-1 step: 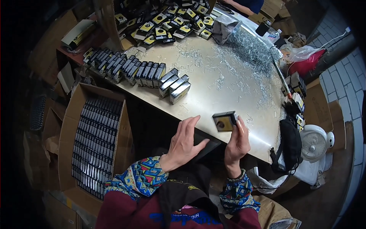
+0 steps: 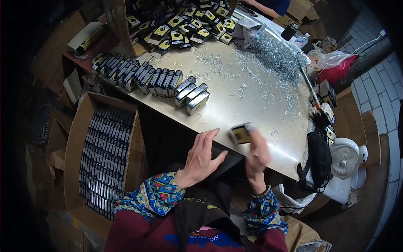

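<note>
My right hand (image 2: 257, 156) grips a small black and yellow box (image 2: 240, 135) by its right side, just over the near edge of the table (image 2: 235, 105). Hand and box are smeared by motion. Empty and with thumb and fingers apart, my left hand (image 2: 203, 154) hovers left of that box, in front of the table edge. Beyond it, a row of like boxes (image 2: 156, 80) stands on edge along the table's left side, the closest box (image 2: 198, 102) at the row's right end.
An open carton (image 2: 133, 147) packed with rows of boxes stands at left. Loose boxes (image 2: 189, 27) are heaped at the far side. Small shiny metal pieces (image 2: 275, 56) lie piled at far right, some scattered. A black pouch (image 2: 317, 159) and white fan (image 2: 345, 157) are at right.
My right hand has shifted slightly left with the small box and is now blurred. My left hand has barely moved.
</note>
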A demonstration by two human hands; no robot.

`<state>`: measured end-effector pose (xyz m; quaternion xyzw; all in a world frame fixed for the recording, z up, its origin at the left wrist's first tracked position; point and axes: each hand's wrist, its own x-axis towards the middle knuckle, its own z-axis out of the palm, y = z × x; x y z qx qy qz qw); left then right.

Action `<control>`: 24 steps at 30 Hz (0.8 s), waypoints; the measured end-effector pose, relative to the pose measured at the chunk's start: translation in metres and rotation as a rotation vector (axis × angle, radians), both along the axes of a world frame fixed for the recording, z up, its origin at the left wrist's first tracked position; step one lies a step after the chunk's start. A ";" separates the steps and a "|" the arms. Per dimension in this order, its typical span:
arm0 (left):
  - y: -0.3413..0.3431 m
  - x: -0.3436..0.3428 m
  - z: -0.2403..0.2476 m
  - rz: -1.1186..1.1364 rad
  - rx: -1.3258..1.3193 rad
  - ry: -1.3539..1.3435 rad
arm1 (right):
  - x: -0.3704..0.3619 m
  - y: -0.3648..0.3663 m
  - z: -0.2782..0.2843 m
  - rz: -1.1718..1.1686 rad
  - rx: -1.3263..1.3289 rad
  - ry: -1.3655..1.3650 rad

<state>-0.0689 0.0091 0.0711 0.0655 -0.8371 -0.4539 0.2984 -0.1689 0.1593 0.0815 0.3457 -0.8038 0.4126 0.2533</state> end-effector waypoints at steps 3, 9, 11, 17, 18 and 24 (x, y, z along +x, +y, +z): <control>-0.004 0.003 -0.010 -0.053 0.058 -0.049 | -0.013 0.007 -0.006 0.087 0.136 0.015; -0.005 -0.035 -0.008 -0.028 -0.064 0.011 | -0.019 -0.005 -0.013 0.153 -0.148 -0.410; -0.008 -0.061 -0.006 -0.115 0.008 0.019 | -0.015 -0.016 -0.015 0.231 -0.287 -0.546; -0.067 -0.077 0.017 0.208 -0.713 -0.118 | -0.049 -0.020 -0.018 0.115 -0.056 -0.506; -0.076 -0.080 0.030 0.168 -0.653 -0.019 | -0.063 -0.016 -0.016 0.097 0.129 -0.328; -0.231 -0.152 0.031 0.099 -0.835 -0.255 | -0.142 -0.055 -0.029 0.016 0.663 -0.058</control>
